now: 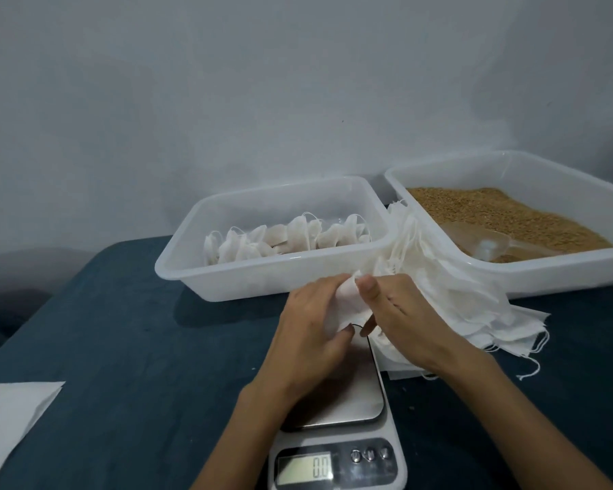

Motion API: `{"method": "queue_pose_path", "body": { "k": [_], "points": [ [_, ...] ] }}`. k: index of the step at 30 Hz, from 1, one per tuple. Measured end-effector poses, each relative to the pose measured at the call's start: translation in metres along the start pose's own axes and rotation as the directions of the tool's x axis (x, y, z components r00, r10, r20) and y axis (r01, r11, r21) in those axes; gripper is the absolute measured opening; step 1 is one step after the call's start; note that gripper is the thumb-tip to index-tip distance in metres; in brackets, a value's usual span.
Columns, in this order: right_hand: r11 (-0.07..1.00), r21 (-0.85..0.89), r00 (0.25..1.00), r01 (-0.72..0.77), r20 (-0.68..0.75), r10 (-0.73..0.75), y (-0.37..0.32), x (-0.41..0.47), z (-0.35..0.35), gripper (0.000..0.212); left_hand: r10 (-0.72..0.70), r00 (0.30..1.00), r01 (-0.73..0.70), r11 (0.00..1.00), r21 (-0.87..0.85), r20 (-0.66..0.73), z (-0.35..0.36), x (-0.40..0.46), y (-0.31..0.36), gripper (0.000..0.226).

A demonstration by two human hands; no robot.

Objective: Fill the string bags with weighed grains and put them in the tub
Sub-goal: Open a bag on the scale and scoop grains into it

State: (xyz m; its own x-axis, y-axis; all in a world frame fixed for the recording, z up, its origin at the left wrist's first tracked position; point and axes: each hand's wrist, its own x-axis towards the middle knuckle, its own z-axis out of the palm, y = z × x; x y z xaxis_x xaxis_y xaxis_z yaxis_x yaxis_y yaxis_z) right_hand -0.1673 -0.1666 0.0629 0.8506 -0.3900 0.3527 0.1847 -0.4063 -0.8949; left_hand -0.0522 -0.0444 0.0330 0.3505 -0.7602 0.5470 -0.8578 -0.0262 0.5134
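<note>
Both hands hold one empty white string bag point(349, 305) above the far end of the kitchen scale point(347, 397), whose display reads 0.0. My left hand point(312, 323) pinches the bag's left side; my right hand point(404, 320) grips its right side with the thumb on top. A heap of empty white string bags point(450, 277) lies just right of my hands, leaning on the tubs. The left white tub point(181, 267) contains several filled bags point(284, 238). The right white tub point(545, 277) is filled with brown grains point(492, 213), and a clear scoop point(482, 240) lies in them.
Everything stands on a dark blue table point(138, 348) against a pale wall. A white sheet of paper point(11, 415) lies at the table's front left corner. Loose strings point(531, 369) trail from the bag heap toward the right.
</note>
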Motion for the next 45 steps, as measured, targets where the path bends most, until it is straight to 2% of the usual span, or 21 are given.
{"method": "queue_pose_path", "body": {
  "k": [2,5,8,11,14,15,17,19,21,22,24,25,26,28,31,35,38,40,43,45],
  "points": [
    [0.998,-0.061,0.999,-0.004,0.045,0.006,-0.010,-0.001,-0.013,0.086,-0.029,1.000,0.028,0.993,-0.112,-0.009,-0.003,0.001,0.004,0.050],
    [0.980,-0.199,0.993,-0.024,0.108,0.047,-0.033,0.000,-0.031,0.107,-0.119,0.993,0.121,0.950,-0.288,0.023,-0.005,0.002,0.011,0.047],
    [0.948,-0.312,0.969,-0.068,0.204,0.137,-0.064,0.003,-0.039,0.112,-0.157,0.985,0.171,0.913,-0.370,0.067,-0.002,0.000,0.019,0.044],
    [0.895,-0.441,0.908,-0.069,0.344,0.239,-0.087,0.012,-0.034,0.105,-0.225,0.971,0.238,0.841,-0.486,0.086,0.001,-0.001,0.025,0.035],
    [0.916,-0.399,0.900,-0.031,0.388,0.200,-0.106,0.026,-0.038,0.092,-0.280,0.956,0.272,0.747,-0.606,0.084,-0.001,0.001,0.025,0.025],
    [0.932,-0.362,0.919,-0.009,0.365,0.150,-0.108,0.031,-0.046,0.086,-0.293,0.953,0.273,0.723,-0.635,0.076,-0.002,0.001,0.025,0.024],
    [0.937,-0.348,0.975,0.022,0.215,0.057,-0.102,0.043,-0.071,0.072,-0.310,0.949,0.271,0.688,-0.673,0.066,-0.004,0.001,0.025,0.026],
    [0.886,-0.464,1.000,0.018,0.014,-0.012,-0.078,0.054,-0.106,0.049,-0.323,0.944,0.281,0.663,-0.694,0.073,-0.004,0.000,0.026,0.034],
    [0.756,-0.647,0.989,-0.097,-0.146,0.002,-0.039,0.063,-0.151,0.030,-0.337,0.938,0.290,0.640,-0.711,0.079,-0.003,0.000,0.028,0.039],
    [0.645,-0.738,0.978,-0.198,-0.198,0.073,-0.019,0.066,-0.175,0.027,-0.345,0.935,0.292,0.630,-0.720,0.078,-0.003,0.000,0.028,0.041],
    [0.382,-0.845,0.910,-0.374,-0.254,0.327,0.021,0.066,-0.212,0.044,-0.356,0.931,0.295,0.610,-0.736,0.078,-0.002,0.000,0.029,0.043],
    [0.290,-0.867,0.861,-0.405,-0.255,0.439,0.038,0.063,-0.224,0.057,-0.358,0.930,0.294,0.606,-0.740,0.077,-0.002,0.000,0.030,0.043],
    [0.242,-0.876,0.823,-0.417,-0.251,0.509,0.052,0.060,-0.232,0.066,-0.361,0.929,0.295,0.603,-0.741,0.076,-0.002,0.000,0.030,0.042],
    [0.214,-0.880,0.803,-0.424,-0.256,0.538,0.073,0.057,-0.241,0.067,-0.375,0.924,0.301,0.598,-0.742,0.073,-0.001,-0.001,0.030,0.039],
    [0.137,-0.903,0.821,-0.407,-0.295,0.489,0.087,0.063,-0.246,0.056,-0.389,0.919,0.312,0.598,-0.738,0.073,0.000,-0.001,0.029,0.037],
    [0.017,-0.916,0.771,-0.400,-0.327,0.547,0.094,0.070,-0.248,0.049,-0.396,0.916,0.317,0.619,-0.718,0.063,0.000,-0.001,0.028,0.036],
    [0.019,-0.914,0.767,-0.405,-0.328,0.551,0.097,0.071,-0.255,0.035,-0.408,0.911,0.321,0.612,-0.723,0.058,0.000,0.000,0.028,0.035],
    [0.024,-0.899,0.787,-0.437,-0.370,0.494,0.096,0.070,-0.262,0.024,-0.422,0.905,0.325,0.596,-0.734,0.059,-0.001,0.000,0.028,0.034],
    [0.016,-0.862,0.813,-0.507,-0.472,0.340,0.092,0.067,-0.273,0.027,-0.432,0.900,0.331,0.591,-0.735,0.058,-0.001,0.001,0.028,0.034],
    [-0.057,-0.838,0.792,-0.543,-0.533,0.298,0.087,0.065,-0.278,0.024,-0.428,0.902,0.329,0.590,-0.737,0.059,-0.001,0.001,0.029,0.034]
  ]
}}
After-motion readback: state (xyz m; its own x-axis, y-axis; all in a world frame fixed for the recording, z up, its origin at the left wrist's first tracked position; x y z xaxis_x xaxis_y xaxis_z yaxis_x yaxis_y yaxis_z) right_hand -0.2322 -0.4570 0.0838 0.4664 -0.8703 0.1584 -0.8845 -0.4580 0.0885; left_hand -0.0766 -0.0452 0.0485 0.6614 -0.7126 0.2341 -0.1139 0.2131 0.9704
